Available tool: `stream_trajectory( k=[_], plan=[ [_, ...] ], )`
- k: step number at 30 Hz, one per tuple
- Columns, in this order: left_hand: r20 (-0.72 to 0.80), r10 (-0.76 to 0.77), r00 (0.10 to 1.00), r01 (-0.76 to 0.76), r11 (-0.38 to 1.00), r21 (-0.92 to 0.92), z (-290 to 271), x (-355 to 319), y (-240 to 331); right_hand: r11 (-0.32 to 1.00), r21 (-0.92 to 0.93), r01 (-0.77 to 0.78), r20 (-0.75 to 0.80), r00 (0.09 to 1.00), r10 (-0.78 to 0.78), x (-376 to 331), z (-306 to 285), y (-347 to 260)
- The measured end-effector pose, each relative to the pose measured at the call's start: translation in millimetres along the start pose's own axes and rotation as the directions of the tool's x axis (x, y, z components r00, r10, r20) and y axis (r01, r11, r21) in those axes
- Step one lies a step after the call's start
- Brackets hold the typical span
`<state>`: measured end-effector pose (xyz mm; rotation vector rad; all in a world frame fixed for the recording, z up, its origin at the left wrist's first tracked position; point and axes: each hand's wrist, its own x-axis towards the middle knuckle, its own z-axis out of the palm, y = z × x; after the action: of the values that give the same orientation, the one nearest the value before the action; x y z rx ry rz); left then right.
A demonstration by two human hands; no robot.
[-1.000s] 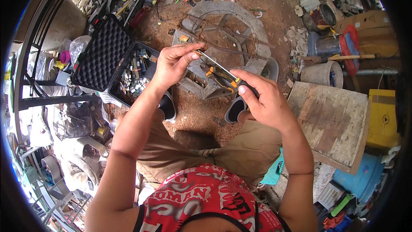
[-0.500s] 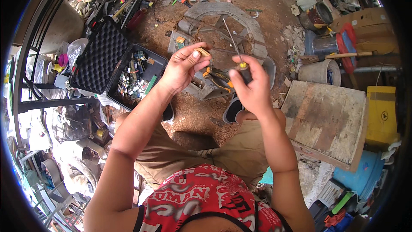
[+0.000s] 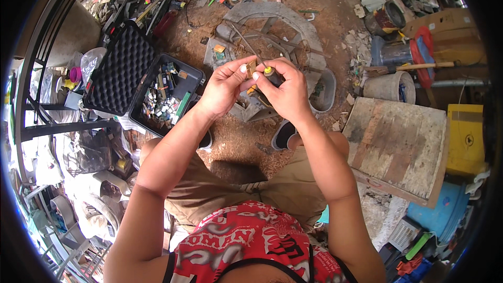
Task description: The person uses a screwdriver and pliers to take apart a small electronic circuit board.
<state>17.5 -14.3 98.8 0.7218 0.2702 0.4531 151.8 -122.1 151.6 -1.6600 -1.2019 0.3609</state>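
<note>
Between the thumb and fingers of my left hand (image 3: pixel 224 85) is a small gold-brown flat piece (image 3: pixel 251 69); its exact kind is too small to make out. My right hand (image 3: pixel 285 88) is closed around the dark handle of a screwdriver (image 3: pixel 272 75) with a yellow collar. The long thin shaft points up and to the left, past the piece. Both hands are together, and the right thumb and fingertips touch or nearly touch the piece. Below them, a metal frame (image 3: pixel 246 112) and yellow-and-black tools are partly covered by my hands.
An open black case (image 3: pixel 198 79) with foam in its lid holds many small electronic parts at left. A grey ring-shaped frame (image 3: pixel 309 29) lies ahead on the floor. At right stand a worn wooden board (image 3: pixel 395 149), a bucket (image 3: pixel 390 88) and a yellow container (image 3: pixel 466 139).
My right hand has moved left with the screwdriver and now meets my left hand. The shaft leans further left, and the small piece has been turned more upright.
</note>
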Motion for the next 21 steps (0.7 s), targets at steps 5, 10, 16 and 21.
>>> stream_trajectory(
  k=[5, 10, 16, 21],
  plan=[
    [-0.077, 0.003, 0.997, 0.005, 0.994, 0.11, 2.2, -0.2, 1.0, 1.0, -0.026, -0.014, 0.013, 1.0, 0.015, 0.5, -0.2, -0.9],
    [-0.028, 0.0, 1.0, 0.003, 0.996, 0.088, -1.8, 1.0, 1.2, 0.996, -0.067, -0.054, -0.029, 0.998, 0.052, 3.2, -1.4, 9.2],
    [-0.088, -0.05, 0.995, 0.042, 0.996, -0.082, 13.4, -0.9, 3.1, 0.946, 0.194, -0.26, -0.03, 0.962, 0.271, 7.1, -8.9, 10.8],
    [-0.082, -0.081, 0.993, 0.06, 0.971, -0.232, 5.5, 0.7, 7.7, 0.882, 0.27, -0.386, 0.015, 0.918, 0.397, 7.8, -17.2, 12.9]
  ],
)
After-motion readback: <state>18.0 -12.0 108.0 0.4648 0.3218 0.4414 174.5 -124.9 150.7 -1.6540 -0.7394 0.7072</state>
